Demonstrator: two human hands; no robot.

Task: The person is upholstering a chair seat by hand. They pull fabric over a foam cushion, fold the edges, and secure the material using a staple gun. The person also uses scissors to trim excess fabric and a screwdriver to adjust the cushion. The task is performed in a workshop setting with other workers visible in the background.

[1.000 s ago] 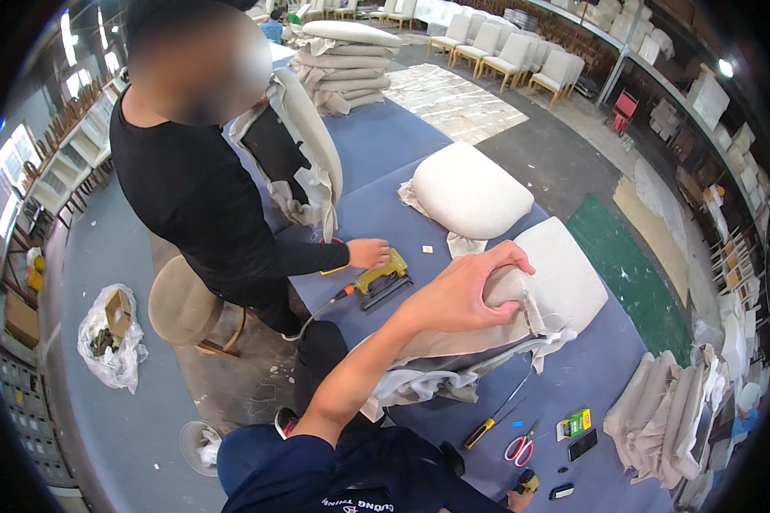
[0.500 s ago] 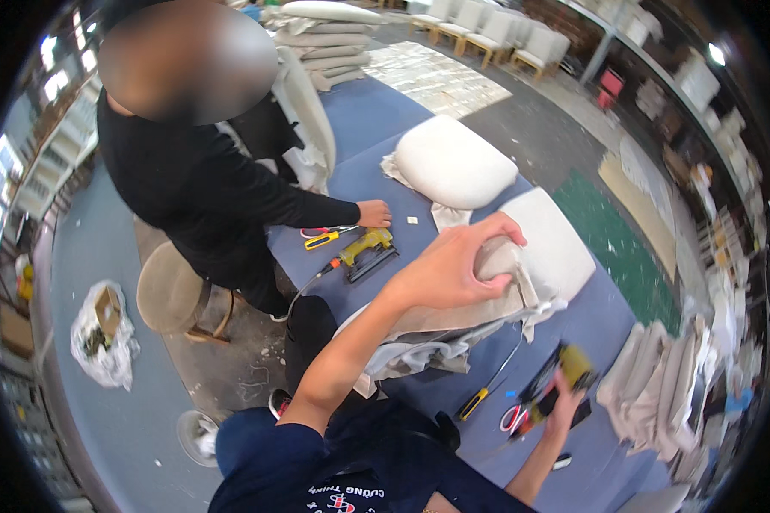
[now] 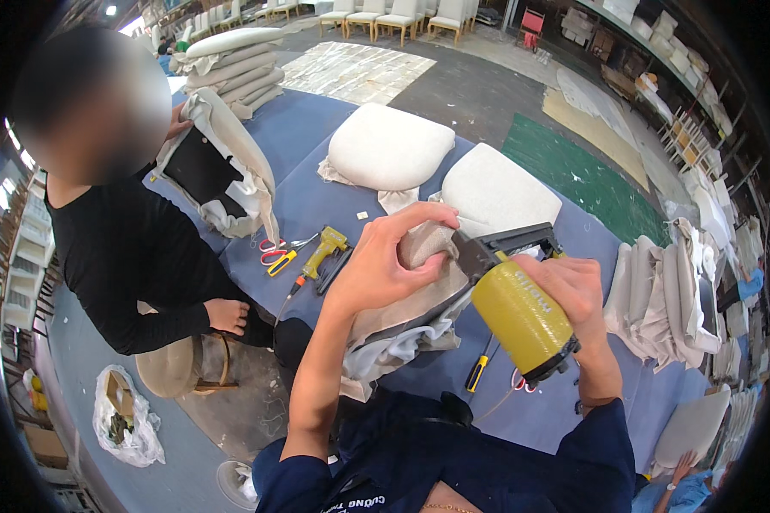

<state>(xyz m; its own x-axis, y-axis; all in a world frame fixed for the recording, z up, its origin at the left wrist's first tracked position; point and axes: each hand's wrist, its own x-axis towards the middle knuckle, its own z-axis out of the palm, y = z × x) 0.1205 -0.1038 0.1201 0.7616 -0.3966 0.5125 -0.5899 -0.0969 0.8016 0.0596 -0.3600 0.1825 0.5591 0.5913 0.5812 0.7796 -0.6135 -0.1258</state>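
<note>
Yellow-and-black staple gun (image 3: 522, 318), beige fabric (image 3: 402, 313)

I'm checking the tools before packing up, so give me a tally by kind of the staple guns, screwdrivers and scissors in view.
Yellow staple guns: 2, one in the right hand, one on the blue table
Yellow-handled screwdrivers: 2
Red-handled scissors: 2, one partly hidden
Total: 6
</note>
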